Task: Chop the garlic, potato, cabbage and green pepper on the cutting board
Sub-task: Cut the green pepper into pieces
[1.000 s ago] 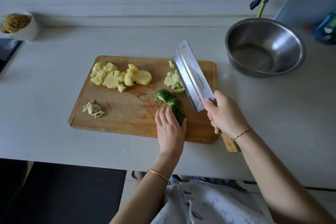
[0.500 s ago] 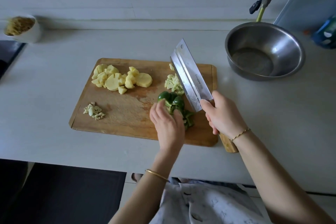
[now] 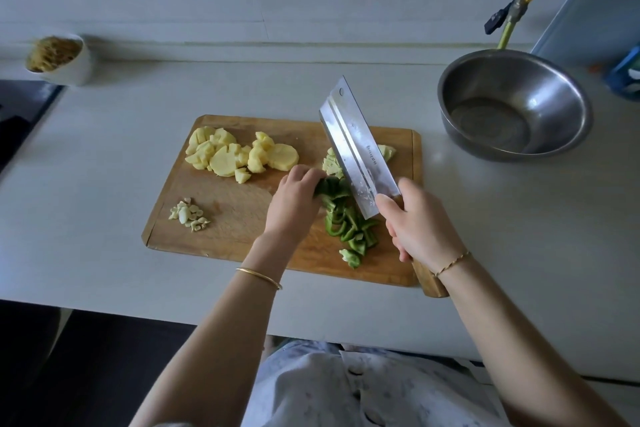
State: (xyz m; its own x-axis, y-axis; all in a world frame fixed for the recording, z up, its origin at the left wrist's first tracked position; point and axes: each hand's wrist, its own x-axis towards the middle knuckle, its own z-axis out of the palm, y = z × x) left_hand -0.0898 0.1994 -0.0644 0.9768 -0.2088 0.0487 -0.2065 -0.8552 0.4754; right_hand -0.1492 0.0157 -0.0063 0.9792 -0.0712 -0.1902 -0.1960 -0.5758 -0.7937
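A: Where was the green pepper [image 3: 333, 188] at that point?

B: On the right half of the cutting board [image 3: 235, 218], toward the person. The uncut part sat under the left hand [image 3: 294, 201], whose fingers curled down over it and pinned it to the wood. The cut strips [image 3: 350, 230] lay just beside it, toward the near edge.

A: And the knife?

B: The right hand [image 3: 419, 227] was wrapped tight round the wooden handle of the cleaver [image 3: 356, 149]. The blade looked raised off the board, its flat side up toward the camera, right beside the left fingertips.

A: Which way did things run?

B: The strips trailed in a rough line from the holding hand back toward the near right corner. The cleaver's long axis ran much the same way — tip far and left, handle near and right. The uncut piece was mostly hidden, so I couldn't tell its own axis.

A: How should the cut go?

B: I'd judge: knuckles forward, fingertips tucked behind them, blade brought straight down just off the fingers — then the left hand creeps back for the next slice.

A: The rest?

B: Potato [image 3: 239, 156], garlic [image 3: 188, 215] and cabbage [image 3: 388, 151] lay in cut heaps on the board, so the pepper seemed the last job.
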